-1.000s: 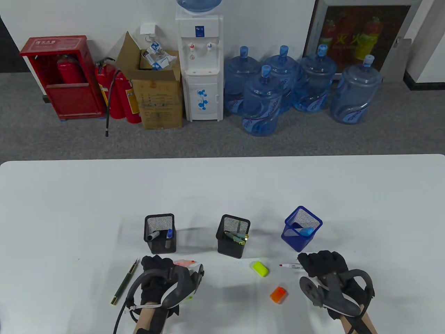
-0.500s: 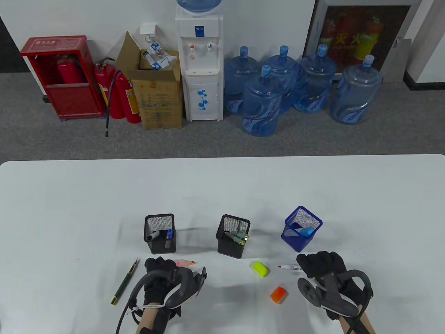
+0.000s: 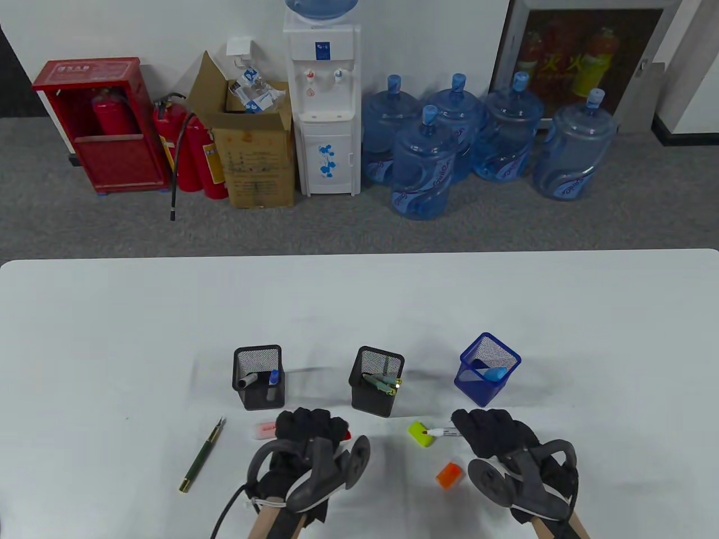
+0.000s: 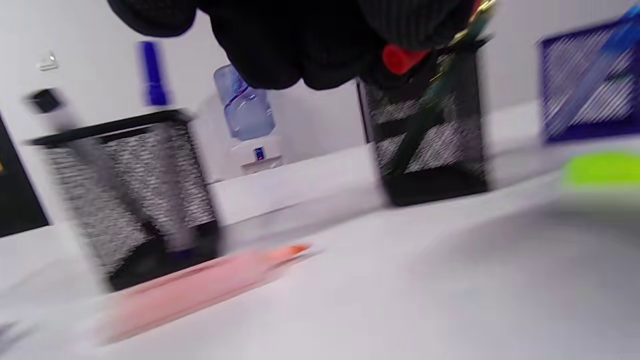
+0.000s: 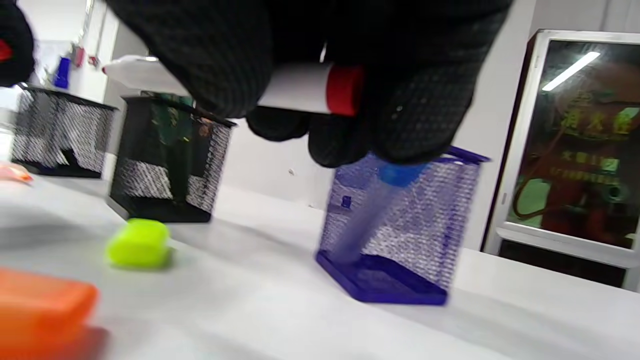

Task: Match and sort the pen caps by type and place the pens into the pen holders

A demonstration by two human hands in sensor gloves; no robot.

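Around the middle black holder [image 3: 377, 380], progress is partial. That holder has green pens in it; the black holder [image 3: 258, 376] to its left has a grey pen and a blue-capped one; the blue holder [image 3: 487, 376] to its right has one blue pen.

Left to sort, all on the near side of the middle holder: green pen [image 3: 202, 455] far left, pink highlighter [image 3: 264, 430] just left, lime cap [image 3: 422, 434] just right, orange cap [image 3: 450, 475] nearer still.

Right hand [image 3: 494, 435] grips a white marker [image 3: 444, 433], uncapped tip over the lime cap. Left hand [image 3: 309, 429] is curled round a small red cap [image 4: 400, 58]. Judgement: capping the marker is the step in hand, with roughly half the task left.
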